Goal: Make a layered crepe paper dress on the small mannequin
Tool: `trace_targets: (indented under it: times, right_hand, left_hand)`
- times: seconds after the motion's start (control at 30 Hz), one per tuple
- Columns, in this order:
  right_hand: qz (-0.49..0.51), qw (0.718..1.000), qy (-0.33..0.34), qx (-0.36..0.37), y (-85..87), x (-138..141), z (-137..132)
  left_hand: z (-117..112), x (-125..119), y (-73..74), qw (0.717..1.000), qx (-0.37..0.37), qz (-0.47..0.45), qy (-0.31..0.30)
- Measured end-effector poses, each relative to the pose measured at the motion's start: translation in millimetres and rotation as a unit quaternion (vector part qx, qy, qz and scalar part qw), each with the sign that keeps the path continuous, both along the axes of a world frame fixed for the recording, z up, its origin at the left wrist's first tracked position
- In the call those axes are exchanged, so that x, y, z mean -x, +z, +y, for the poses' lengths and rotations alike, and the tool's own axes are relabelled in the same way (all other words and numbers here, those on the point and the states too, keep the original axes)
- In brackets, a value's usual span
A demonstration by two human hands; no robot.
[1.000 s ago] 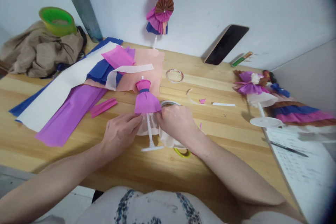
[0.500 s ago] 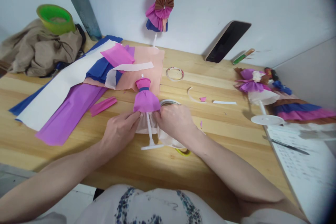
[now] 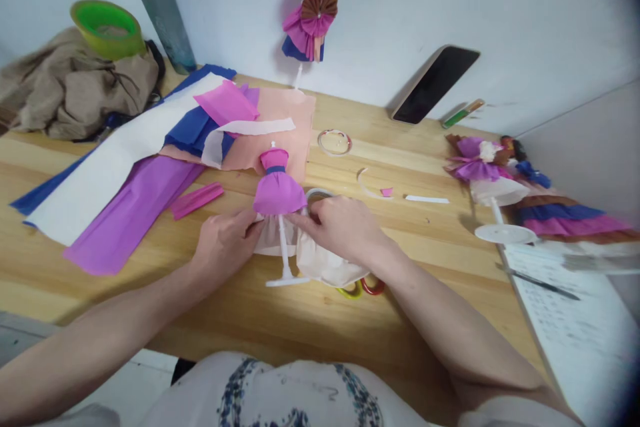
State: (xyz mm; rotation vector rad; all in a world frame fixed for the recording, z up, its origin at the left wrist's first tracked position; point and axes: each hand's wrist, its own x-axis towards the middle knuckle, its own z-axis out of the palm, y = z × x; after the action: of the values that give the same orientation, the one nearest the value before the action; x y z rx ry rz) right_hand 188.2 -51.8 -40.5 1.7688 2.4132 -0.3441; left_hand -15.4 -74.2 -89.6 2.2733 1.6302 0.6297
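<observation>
A person sits at a wooden table [image 3: 450,227] and works on a small dress form [image 3: 278,188] that stands upright on its white stand near the table's middle. It wears a pink top, a blue waistband and a purple paper skirt. Both hands meet just under the skirt. The left hand [image 3: 225,243] pinches white tissue paper [image 3: 320,265] against the form's left side with closed fingertips. The right hand [image 3: 345,227] grips the same paper on the right, and the loose end trails under its palm. Scissors handles [image 3: 361,289], yellow and red, peek out beside that paper. Coloured paper sheets [image 3: 125,173] lie to the left. A phone [image 3: 434,83] leans on the wall, its screen dark. A printed sheet [image 3: 565,327] lies at the right, its writing too blurred to read.
</observation>
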Motion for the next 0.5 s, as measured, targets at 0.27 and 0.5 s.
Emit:
trace_targets:
  times: [0.27,0.5]
  right_hand:
    - [0.072,0.989,0.121,0.055,3.8,-21.9,6.8]
    - [0.141,0.95,0.278,0.009,-8.2,-62.3,8.3]
  left_hand:
    - [-0.1,2.0,-3.6,1.0,0.021,0.008,0.015]
    - [2.0,1.4,1.3,0.998,0.044,0.042,0.017]
